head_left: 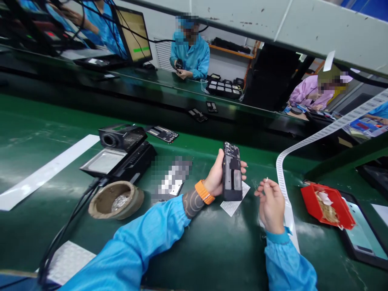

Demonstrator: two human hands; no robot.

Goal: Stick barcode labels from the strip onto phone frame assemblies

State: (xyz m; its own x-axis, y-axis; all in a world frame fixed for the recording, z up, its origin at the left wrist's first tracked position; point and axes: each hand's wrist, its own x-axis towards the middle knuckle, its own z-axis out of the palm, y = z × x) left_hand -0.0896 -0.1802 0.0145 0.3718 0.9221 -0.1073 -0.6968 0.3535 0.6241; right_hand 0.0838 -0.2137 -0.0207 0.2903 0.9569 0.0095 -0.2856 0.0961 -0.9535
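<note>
Near the middle of the head view my left hand (214, 174) grips an opened phone (233, 171), its inner parts facing up and its length pointing away from me. The thumb lies along its left edge and fingertips show at the right edge. To the right, my right hand (272, 204) is closed in a pinch, with a tiny white piece (266, 179) showing at the fingertips; its kind is too small to tell. Beneath the phone, a white sheet of small labels (232, 208) lies on the green bench (206, 246), partly hidden.
At left stand a black soldering station (133, 155) and a clay bowl (133, 202) with cables beside it. A red bin (309, 198) sits at right, near a long label strip (281, 178). Another phone (163, 133) lies behind. A co-worker (194, 56) sits across the conveyor.
</note>
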